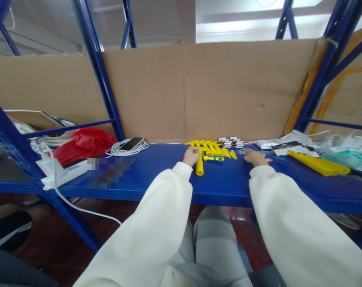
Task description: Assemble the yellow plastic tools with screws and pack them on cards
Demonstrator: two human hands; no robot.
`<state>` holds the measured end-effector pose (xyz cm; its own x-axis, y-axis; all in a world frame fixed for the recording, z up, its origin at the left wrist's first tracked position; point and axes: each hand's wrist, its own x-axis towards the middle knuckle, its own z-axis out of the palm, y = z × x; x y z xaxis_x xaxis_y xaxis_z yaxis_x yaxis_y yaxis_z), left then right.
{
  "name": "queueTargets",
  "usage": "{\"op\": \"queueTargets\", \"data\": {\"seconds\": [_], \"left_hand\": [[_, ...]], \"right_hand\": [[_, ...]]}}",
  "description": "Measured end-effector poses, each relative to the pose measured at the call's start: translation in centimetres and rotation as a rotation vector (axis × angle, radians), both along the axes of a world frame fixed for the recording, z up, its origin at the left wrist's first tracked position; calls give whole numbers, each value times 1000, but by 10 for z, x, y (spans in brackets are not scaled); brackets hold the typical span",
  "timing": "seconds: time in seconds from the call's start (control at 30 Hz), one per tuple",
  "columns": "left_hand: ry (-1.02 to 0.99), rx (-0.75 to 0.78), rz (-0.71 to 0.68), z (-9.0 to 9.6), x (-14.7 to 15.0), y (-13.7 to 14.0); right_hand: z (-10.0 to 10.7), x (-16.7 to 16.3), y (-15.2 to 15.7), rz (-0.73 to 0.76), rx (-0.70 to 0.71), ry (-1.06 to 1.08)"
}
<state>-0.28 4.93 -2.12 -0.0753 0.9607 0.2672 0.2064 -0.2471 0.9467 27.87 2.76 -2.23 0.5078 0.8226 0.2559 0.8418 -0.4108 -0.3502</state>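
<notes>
My left hand (191, 156) is closed at the upper end of a yellow tapered tube (200, 166) that points toward me on the blue shelf. Its fingers curl in, and the exact grip is partly hidden. My right hand (257, 158) rests low over the shelf with its fingers apart, fingertips by a little pile of small metallic pieces (243, 151). Between the hands lies a yellow and green screwdriver (214, 158). Behind it are several yellow tapered pieces (212, 148) in rows and a stack of white and dark small pieces (231, 142).
Larger yellow cones (321, 164) lie at the right, near plastic packets (288, 140). To the left are a phone (133, 144) on a coiled white cable (117, 148), a red bag (87, 144) and a white power strip (69, 174). Cardboard (228, 91) walls the back; blue posts (101, 75) frame the shelf.
</notes>
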Motion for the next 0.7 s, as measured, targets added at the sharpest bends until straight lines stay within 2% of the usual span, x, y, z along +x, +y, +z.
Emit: {"op": "queueTargets", "data": {"seconds": [0.1,0.2,0.33,0.5,0.6,0.7], "left_hand": [[83,3,-7,2,0,-4],[151,31,3,5,0,-10],[251,102,6,8,0,-17],[319,116,8,8,1,-24],[384,153,17,8,2,-28],[533,173,32,9,3,-32]], "right_hand": [[4,-7,-2,-85,-104,33],[9,-17,-4,-21,-116,-16],[15,-30,-2,50,-76,-96],[27,-41,11,154,2,-135],[34,-42,25,131,44,-110],[40,-37,42,84,71,-80]]}}
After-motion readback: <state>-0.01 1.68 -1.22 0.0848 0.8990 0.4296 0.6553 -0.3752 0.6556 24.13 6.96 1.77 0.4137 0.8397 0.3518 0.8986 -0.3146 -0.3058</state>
